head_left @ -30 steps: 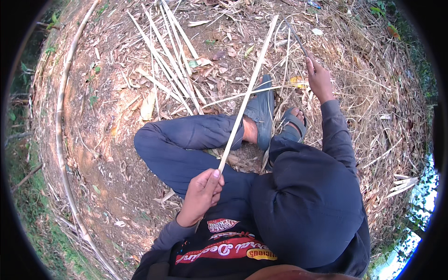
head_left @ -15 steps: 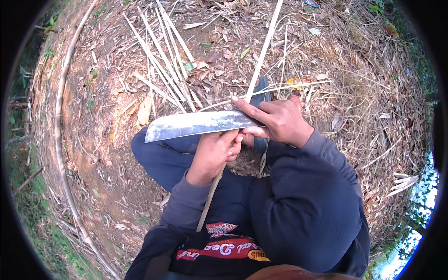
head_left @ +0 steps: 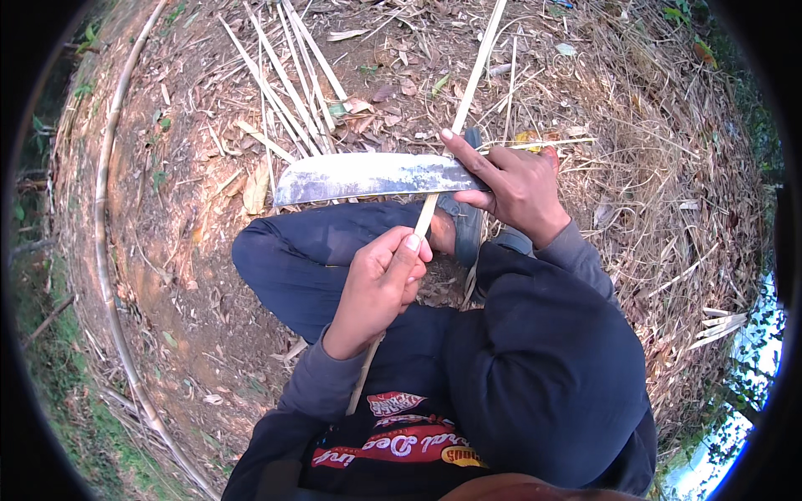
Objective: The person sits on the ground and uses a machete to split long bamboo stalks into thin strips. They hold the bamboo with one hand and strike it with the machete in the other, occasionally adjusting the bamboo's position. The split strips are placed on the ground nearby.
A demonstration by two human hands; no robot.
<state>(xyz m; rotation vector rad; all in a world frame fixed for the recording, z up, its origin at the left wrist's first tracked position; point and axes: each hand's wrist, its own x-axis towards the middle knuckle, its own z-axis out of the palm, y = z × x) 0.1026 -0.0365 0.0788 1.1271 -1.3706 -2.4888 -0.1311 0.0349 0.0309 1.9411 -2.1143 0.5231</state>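
- Gap now between left hand (head_left: 380, 280) and knife (head_left: 368, 177), unlike half a second ago; reads as outward stroke along pale strip (head_left: 478, 75).
- Strip under knife, lower end by dark shirt (head_left: 393, 447).
- Hands apart: left closed round strip, thumb (head_left: 403, 260) on top; right hand (head_left: 522, 188) gripping knife, forefinger (head_left: 469, 156) stretched forward across it.

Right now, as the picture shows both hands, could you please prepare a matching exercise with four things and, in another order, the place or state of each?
Column 1
1. Left hand
2. Right hand
3. Knife
4. Long curved pole

Column 2
A. Lies on the ground, at the left side of the picture
B. Metal and broad, set across the pale strip
C. Holds the knife at its right end
D. Grips the pale strip, lower in the picture than the knife

Right pairs: 1-D, 2-C, 3-B, 4-A
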